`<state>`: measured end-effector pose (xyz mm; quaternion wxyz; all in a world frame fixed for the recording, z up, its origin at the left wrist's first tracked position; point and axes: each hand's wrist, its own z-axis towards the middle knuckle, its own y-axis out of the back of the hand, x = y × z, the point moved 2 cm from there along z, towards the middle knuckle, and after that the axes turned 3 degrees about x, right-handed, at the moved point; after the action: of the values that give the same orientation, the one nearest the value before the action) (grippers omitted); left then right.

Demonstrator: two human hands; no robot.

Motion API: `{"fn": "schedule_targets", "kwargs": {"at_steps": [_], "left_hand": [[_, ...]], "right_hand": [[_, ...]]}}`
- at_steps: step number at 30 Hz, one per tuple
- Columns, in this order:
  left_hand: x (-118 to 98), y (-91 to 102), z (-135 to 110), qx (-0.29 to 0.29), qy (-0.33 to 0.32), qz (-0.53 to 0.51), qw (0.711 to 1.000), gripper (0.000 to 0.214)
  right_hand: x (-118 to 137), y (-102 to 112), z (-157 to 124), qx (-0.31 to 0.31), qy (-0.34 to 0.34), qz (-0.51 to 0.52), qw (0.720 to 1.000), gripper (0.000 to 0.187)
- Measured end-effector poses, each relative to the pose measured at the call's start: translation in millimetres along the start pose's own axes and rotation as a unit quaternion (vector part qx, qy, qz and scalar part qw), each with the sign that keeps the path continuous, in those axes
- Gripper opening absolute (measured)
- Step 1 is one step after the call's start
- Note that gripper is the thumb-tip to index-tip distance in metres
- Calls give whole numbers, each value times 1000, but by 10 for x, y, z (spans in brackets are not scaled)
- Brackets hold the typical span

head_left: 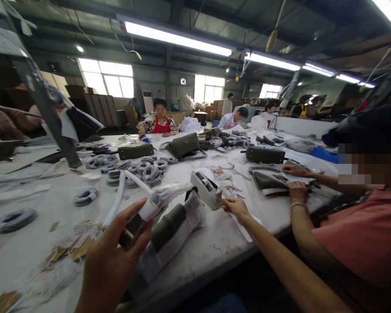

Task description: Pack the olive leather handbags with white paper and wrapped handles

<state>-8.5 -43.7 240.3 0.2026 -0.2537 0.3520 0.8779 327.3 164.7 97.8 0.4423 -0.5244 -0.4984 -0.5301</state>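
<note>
My left hand (117, 256) is low at the left, its fingers and thumb closed round the end of an olive strap (135, 224) wrapped in white foam sheet. A white foam tube (117, 200) arches up from it. Just right of that hand lies an olive bag in clear plastic wrap (171, 226). My right hand (236, 206) reaches across the white table (211, 252). Its fingers are curled together beside a grey tape dispenser (207, 189); what they pinch is too small to make out.
A co-worker in a salmon shirt (365, 234) sits close on the right, both hands on an olive bag (269, 180). Coiled grey straps (146, 170), more olive bags (184, 144) and paper scraps (68, 252) cover the table. Other people sit at the far side.
</note>
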Motion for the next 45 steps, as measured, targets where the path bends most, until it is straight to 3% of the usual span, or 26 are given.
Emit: {"fn": "schedule_targets", "kwargs": {"at_steps": [3, 6, 11, 16, 19, 23, 29, 34, 40, 42, 45], "left_hand": [[-6, -3, -6, 2, 1, 2, 1000, 40], [3, -20, -18, -1, -7, -6, 1000, 40], [-3, -64, -21, 5, -22, -20, 1000, 39], [-42, -84, -50, 9, -37, -20, 999, 38], [-52, -87, -84, 11, -52, -21, 998, 40], [-52, -88, -139, 2, -102, -9, 995, 41], [-39, -103, -186, -30, -173, 41, 984, 38], [-34, -124, -204, -36, -225, 78, 971, 39], [-44, -124, -230, -37, -253, 104, 961, 43], [-53, -123, -233, -39, -261, 110, 958, 43], [-64, -123, -237, -37, -263, 117, 957, 43]], "right_hand": [[-43, -36, -105, -13, 4, 20, 1000, 41], [140, -159, -358, 8, 36, 42, 998, 44], [779, -625, -1086, 162, 122, 93, 975, 32], [1273, -1135, -1704, 283, 126, 174, 935, 25], [1375, -1385, -1868, 314, 110, 197, 922, 26], [1371, -1590, -1902, 307, 94, 200, 926, 30], [1364, -1595, -1878, 314, 98, 165, 930, 37], [1394, -1487, -1874, 337, 150, 86, 926, 32], [1384, -1411, -1923, 282, 202, 0, 938, 18], [1362, -1409, -1918, 284, 198, 7, 938, 19], [1310, -1418, -1866, 320, 139, 65, 935, 27]]}}
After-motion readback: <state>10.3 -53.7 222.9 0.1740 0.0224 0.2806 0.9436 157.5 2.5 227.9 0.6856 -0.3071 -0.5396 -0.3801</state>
